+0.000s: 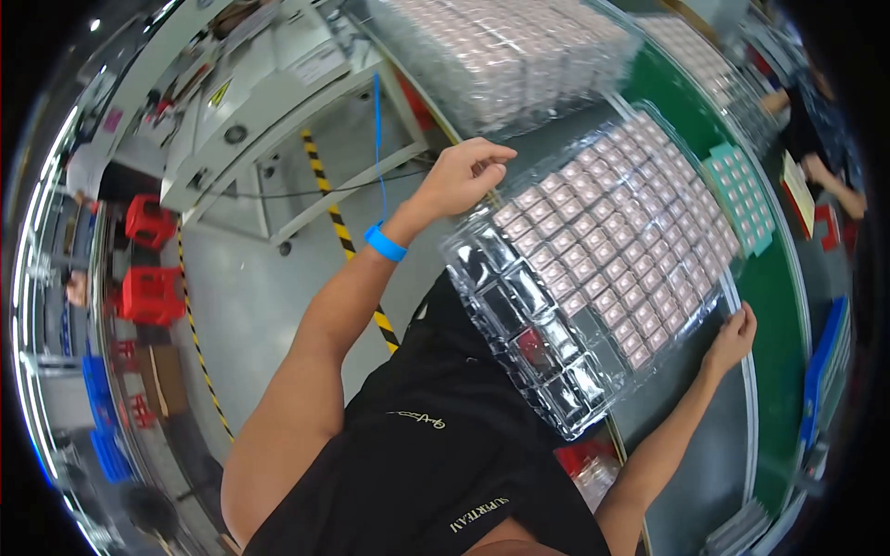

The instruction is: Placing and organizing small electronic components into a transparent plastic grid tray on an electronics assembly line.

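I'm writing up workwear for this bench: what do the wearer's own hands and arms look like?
The left hand and right hand are ungloved, and both forearms are sleeveless. A bright blue wristband circles the left wrist, with a thin blue cord apparently running from it. The right wrist shows no band.

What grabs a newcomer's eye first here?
Likely the clear plastic tray with its dense grid of pink square pieces, between the left hand and right hand. Then the bright blue wristband on the left wrist, and the bulky stack of similar pink-filled trays at the top of the view.
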`<state>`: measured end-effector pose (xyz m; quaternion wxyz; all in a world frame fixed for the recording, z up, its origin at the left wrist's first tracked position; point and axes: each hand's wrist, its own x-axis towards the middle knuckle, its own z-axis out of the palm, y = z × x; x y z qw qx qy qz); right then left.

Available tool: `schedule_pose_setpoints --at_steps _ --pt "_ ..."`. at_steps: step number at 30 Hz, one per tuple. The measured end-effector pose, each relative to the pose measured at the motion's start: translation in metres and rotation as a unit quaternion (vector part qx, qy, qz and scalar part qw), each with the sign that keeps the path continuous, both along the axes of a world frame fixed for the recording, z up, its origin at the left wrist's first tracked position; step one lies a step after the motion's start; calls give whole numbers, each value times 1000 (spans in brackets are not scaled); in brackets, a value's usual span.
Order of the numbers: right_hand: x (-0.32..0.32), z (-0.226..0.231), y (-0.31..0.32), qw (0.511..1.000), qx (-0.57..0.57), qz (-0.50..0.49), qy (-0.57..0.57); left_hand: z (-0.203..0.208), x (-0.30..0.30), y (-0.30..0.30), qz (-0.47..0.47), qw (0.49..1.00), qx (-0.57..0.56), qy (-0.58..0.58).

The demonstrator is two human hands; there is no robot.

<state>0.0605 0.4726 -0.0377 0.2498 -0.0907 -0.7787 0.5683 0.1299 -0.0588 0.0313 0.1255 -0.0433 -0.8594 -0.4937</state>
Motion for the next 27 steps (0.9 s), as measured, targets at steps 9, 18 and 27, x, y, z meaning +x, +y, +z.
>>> schedule_pose_setpoints --at_steps 9,18,27 --pt "-8 5 -16 995 101 -1 7 -31 90 -41 150 985 81 7" --pt "2 124 -216 919 277 259 108 -37 24 -34 123 989 79 -6" --pt "-86 84 -363 770 545 326 55 -21 -62 -4 -51 810 490 -319"
